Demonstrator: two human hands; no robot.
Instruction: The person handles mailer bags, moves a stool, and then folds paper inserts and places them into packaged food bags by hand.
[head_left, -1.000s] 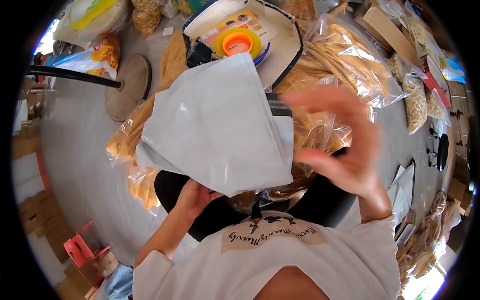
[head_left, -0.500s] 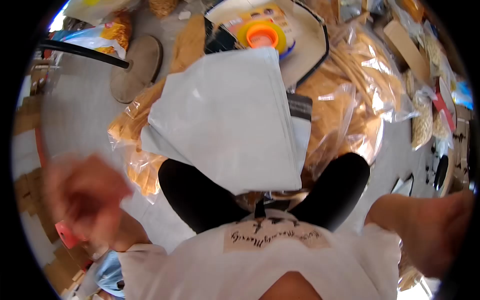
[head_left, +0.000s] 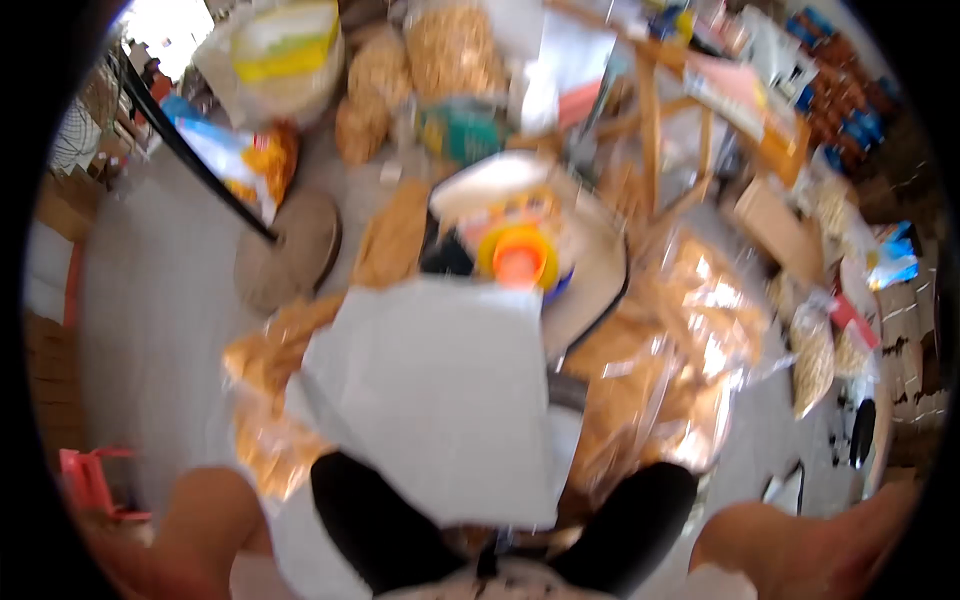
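Observation:
My left hand (head_left: 115, 555) is at the lower left edge, dark and blurred, with its fingers hidden; the bent forearm comes up beside it. At the lower right edge my right hand (head_left: 880, 535) is just as unclear, and I cannot make out its fingers. Neither hand touches the stack of pale grey plastic mailing bags (head_left: 430, 390) in front of me, which lies above my knees. Just beyond the stack sit nested yellow and orange rings (head_left: 518, 255), like tape rolls, on an open-topped cream container (head_left: 590, 290).
Clear plastic bags of tan material (head_left: 650, 370) lie right of the stack, with more tan bags (head_left: 270, 400) at left. A stand with a round base (head_left: 290, 255) rises at left, near a red stool (head_left: 90, 480). Filled sacks (head_left: 455, 50) and a wooden frame (head_left: 650, 130) stand farther back.
The view has tilted up, showing more of the room's far side. My left hand has moved from beside the stack down to the lower left edge; my right hand also sits lower in view.

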